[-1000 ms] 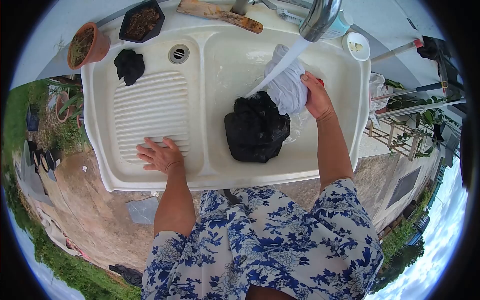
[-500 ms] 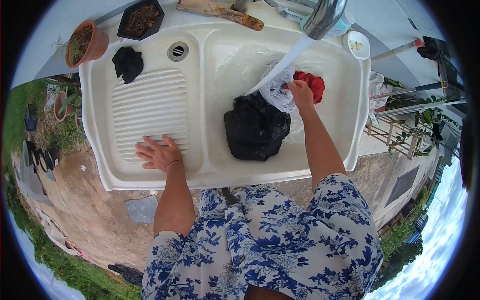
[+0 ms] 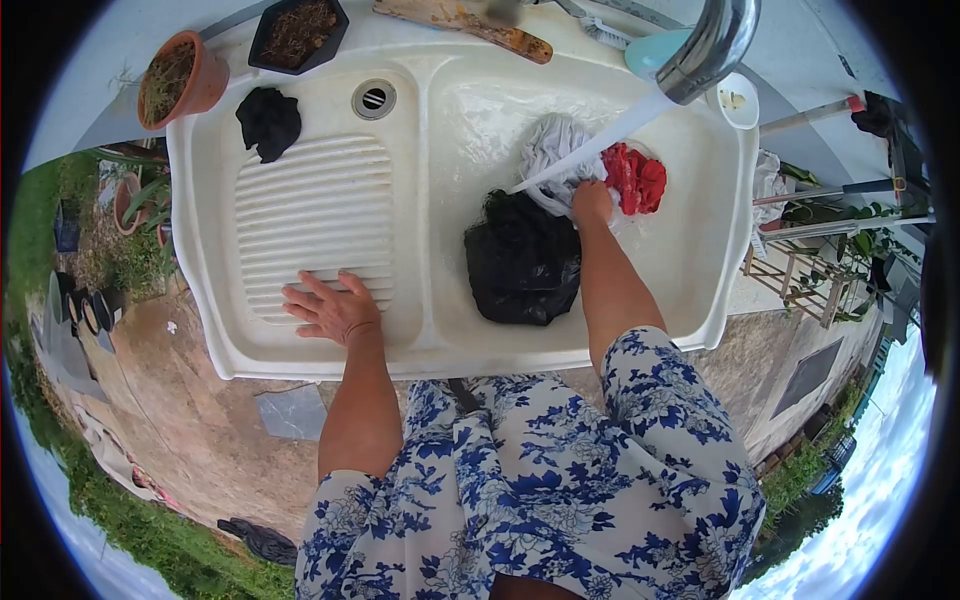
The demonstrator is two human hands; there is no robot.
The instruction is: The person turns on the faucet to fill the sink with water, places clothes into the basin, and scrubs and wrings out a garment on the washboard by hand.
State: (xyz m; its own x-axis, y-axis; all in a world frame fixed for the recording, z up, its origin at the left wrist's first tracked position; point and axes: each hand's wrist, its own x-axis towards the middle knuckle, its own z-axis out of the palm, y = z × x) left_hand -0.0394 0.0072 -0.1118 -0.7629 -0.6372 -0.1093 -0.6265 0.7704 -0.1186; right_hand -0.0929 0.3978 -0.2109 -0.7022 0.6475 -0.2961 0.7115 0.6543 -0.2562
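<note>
My left hand (image 3: 335,308) lies flat with fingers spread on the lower part of the ribbed washboard (image 3: 315,215). In the right basin (image 3: 690,270), my right hand (image 3: 592,203) is closed at the lower edge of the wet white cloth (image 3: 548,150); its fingertips are hidden. Just right of it sits a red cloth (image 3: 636,180). A bunched black cloth (image 3: 522,265) lies below and left of that hand. Water runs from the metal faucet (image 3: 705,55) across the white cloth to the black one.
A small black cloth (image 3: 268,123) rests near the drain (image 3: 373,99). Along the back stand a clay pot (image 3: 185,80), a dark hexagonal pot (image 3: 298,36), a wooden piece (image 3: 470,27), a brush (image 3: 605,32), a teal container (image 3: 655,52) and a white dish (image 3: 738,100).
My right hand has moved left and down with its fingers closing at the white cloth, which now lies lower in the basin. The red cloth is uncovered. My left hand stays on the washboard.
</note>
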